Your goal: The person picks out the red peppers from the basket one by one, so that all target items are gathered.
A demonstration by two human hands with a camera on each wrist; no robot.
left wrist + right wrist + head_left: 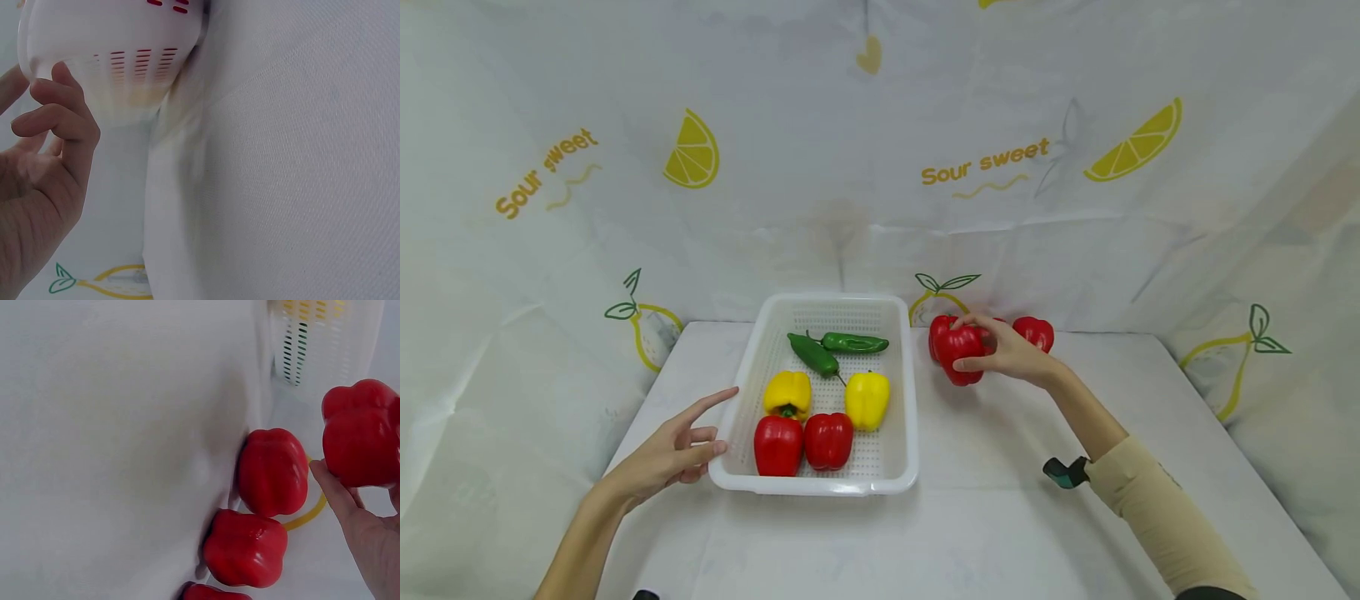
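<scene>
My right hand [1011,352] grips a red bell pepper [961,357] between thumb and fingers, to the right of a white plastic basket [912,417]. That pepper hangs raised off the table in the right wrist view. Behind it stands another red bell pepper [273,472], with a second one [245,548] beside it and part of a third [215,592] at the frame's bottom. My left hand [658,458] touches the basket's left rim with an extended index finger and the thumb; the other fingers bend loosely by its outer wall.
Inside the basket lie two green chili peppers [855,342], a yellow-orange bell pepper [787,392], a yellow bell pepper [867,402] and two red bell peppers [828,442]. A lemon-printed cloth [820,208] hangs behind the white-covered table [985,517].
</scene>
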